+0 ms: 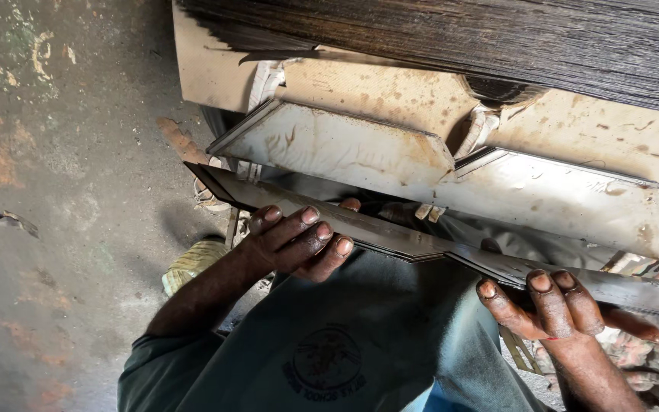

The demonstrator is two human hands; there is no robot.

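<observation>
A stack of thin dark metal sheets (413, 238), long with an angled pointed end, lies slanted across my lap. My left hand (299, 240) grips its near edge left of the middle, fingers curled over the top. My right hand (551, 305) holds the same stack farther right, fingers hooked over the edge and the thumb underneath. The stack's right end runs out of view.
Just beyond the held stack lie two pale, rust-stained metal plates (345, 145) (573, 198) of the same angled shape. Above them sits a tall pile of dark thin sheets (497, 38) on a beige board (207, 69). Stained concrete floor (62, 191) lies to the left.
</observation>
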